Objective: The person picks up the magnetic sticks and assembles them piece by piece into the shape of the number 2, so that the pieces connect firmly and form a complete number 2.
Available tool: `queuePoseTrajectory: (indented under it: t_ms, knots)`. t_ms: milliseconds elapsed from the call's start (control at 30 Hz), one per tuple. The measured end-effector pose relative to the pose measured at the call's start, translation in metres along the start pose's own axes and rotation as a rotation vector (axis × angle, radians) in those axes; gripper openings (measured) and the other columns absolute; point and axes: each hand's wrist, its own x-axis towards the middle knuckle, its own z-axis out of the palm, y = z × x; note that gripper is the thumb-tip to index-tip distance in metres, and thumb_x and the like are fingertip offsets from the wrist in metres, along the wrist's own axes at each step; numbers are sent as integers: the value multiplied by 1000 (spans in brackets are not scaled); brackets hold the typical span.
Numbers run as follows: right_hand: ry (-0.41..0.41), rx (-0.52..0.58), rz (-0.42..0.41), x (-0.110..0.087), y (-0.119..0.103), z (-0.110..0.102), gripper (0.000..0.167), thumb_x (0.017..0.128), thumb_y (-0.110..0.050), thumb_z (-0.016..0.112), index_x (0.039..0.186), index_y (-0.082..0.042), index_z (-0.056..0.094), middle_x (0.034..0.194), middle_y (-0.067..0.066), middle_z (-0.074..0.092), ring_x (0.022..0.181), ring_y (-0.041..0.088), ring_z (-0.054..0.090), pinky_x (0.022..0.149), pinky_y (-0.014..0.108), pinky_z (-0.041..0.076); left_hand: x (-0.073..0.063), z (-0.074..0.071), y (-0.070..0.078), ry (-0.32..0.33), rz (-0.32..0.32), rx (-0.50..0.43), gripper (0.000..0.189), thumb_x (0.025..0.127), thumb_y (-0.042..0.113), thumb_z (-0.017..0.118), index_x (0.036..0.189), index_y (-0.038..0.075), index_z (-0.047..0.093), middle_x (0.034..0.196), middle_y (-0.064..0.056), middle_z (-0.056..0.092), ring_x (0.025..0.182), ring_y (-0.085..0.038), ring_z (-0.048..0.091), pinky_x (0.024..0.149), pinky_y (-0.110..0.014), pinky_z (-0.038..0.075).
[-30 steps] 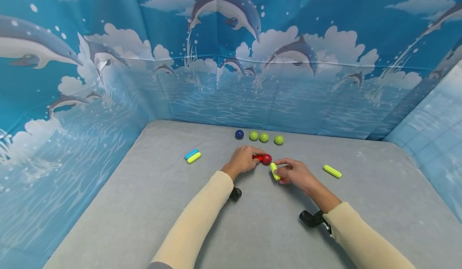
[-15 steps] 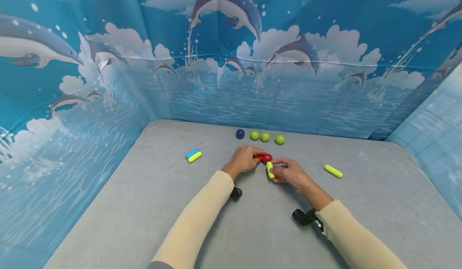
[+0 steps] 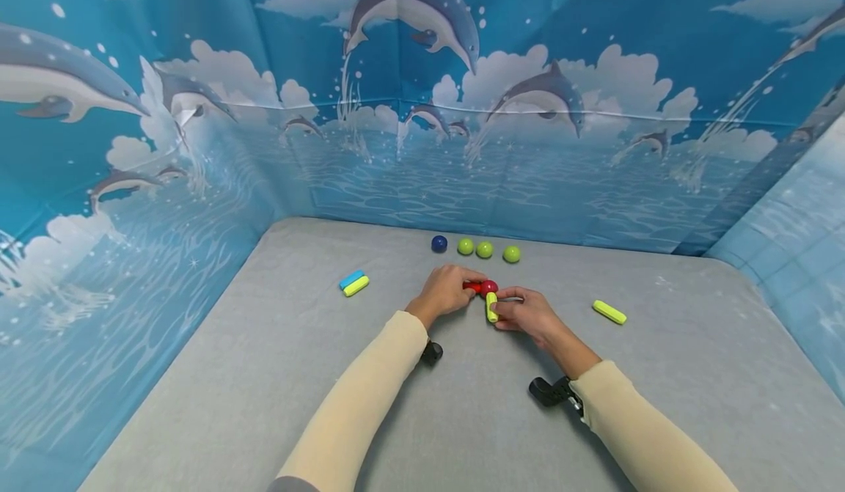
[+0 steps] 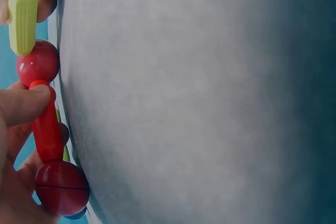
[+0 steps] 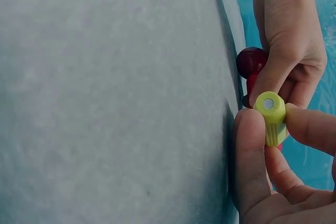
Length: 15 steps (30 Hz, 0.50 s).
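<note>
My left hand (image 3: 444,290) grips a red rod (image 4: 48,137), its thumb lying over one end. A dark red ball (image 4: 62,188) sits at the near end of the rod, and a second red ball (image 4: 38,62) at the far end. My right hand (image 3: 530,316) pinches a yellow-green rod (image 3: 491,308) between thumb and fingers. One end of that rod meets the far red ball in the left wrist view. The other end, with a small round metal disc (image 5: 268,103), faces the right wrist camera.
A dark blue ball (image 3: 439,243) and several green balls, one green ball (image 3: 511,254) farthest right, line the table's back. At left lie a blue rod (image 3: 352,279) and a yellow-green rod (image 3: 356,286) side by side; another yellow-green rod (image 3: 609,312) lies at right. A dolphin-print curtain (image 3: 422,177) stands behind.
My right hand has moved left with the yellow-green rod, bringing its end up to the red ball and turning it more upright in the head view. My left hand has stayed in place.
</note>
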Motion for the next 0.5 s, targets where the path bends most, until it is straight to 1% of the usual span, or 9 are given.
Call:
queuePoseTrajectory:
  t_ms: [133,267,367,500]
  knots:
    - [-2,1,4,0,-1,1,46,95,-12,63,135,4,48,104,8,62,71,5,65,68,21,58,0,-1,1,1,-4,2,35,94,16,67,126,30,70,130,4,69,99,-10,59,83,-25,45]
    - [-5,1,5,0,-1,2,44,96,-13,63,134,4,49,101,8,62,69,5,65,68,21,58,0,-1,0,0,-8,8,35,94,16,67,126,30,70,130,4,69,101,-11,60,84,-25,46]
    - [-12,-1,6,1,-1,2,43,97,-14,61,133,5,48,101,8,61,68,4,65,68,20,58,0,-1,0,1,-6,8,36,93,16,66,126,29,69,131,4,68,103,-12,61,86,-27,48]
    - [-14,4,14,1,-2,2,41,97,-14,61,132,5,48,101,9,60,68,4,65,67,20,58,1,0,0,0,-1,8,36,93,16,66,127,28,69,131,4,68,102,-13,60,86,-28,47]
